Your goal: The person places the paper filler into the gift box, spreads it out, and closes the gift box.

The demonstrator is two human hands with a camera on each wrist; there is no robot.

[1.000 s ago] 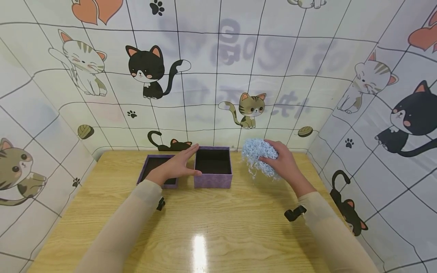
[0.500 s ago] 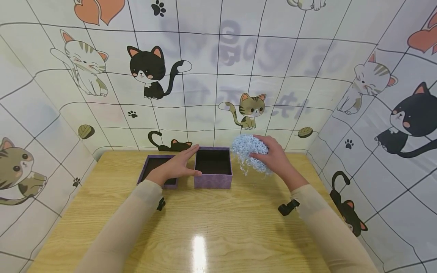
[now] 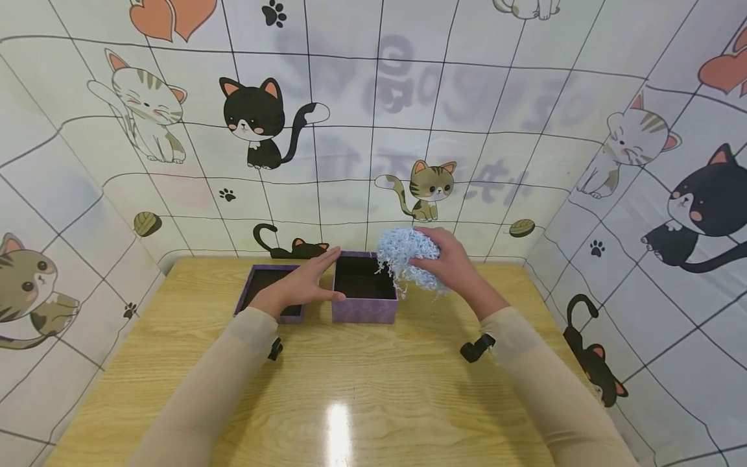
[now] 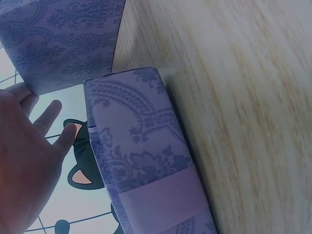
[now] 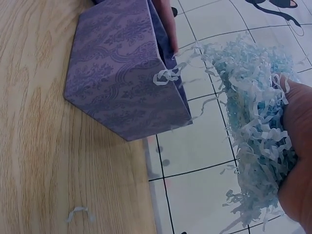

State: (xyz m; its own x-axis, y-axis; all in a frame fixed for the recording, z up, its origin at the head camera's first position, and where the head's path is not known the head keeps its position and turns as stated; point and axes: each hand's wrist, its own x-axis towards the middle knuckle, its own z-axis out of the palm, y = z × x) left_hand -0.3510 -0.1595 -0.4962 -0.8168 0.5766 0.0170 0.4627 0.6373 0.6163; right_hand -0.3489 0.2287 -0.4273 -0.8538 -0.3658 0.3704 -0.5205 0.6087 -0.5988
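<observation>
A clump of pale blue shredded paper [image 3: 405, 253] is gripped by my right hand [image 3: 454, 264], thumb on the near side and fingers over the top. In the head view it overlaps the right rim of an open purple box [image 3: 364, 311] with a dark inside. Loose strands trail from the clump [image 5: 258, 126] toward the box in the right wrist view. My left hand [image 3: 299, 285] spreads its fairly straight fingers along the box's left side, fingertips right at its wall. Under that hand lies the shallow purple box lid [image 3: 290, 319], dark side up and partly hidden.
The wooden table [image 3: 373, 376] ends at a cat-printed cloth backdrop [image 3: 350, 149] at the back and sides. A small paper shred [image 5: 80, 212] lies on the tabletop in the right wrist view. A pinkish band [image 4: 165, 200] runs across the lid's side.
My right hand has moved left with the shredded paper, from beside the box to over its right rim. My left hand, the box and the lid have stayed in place.
</observation>
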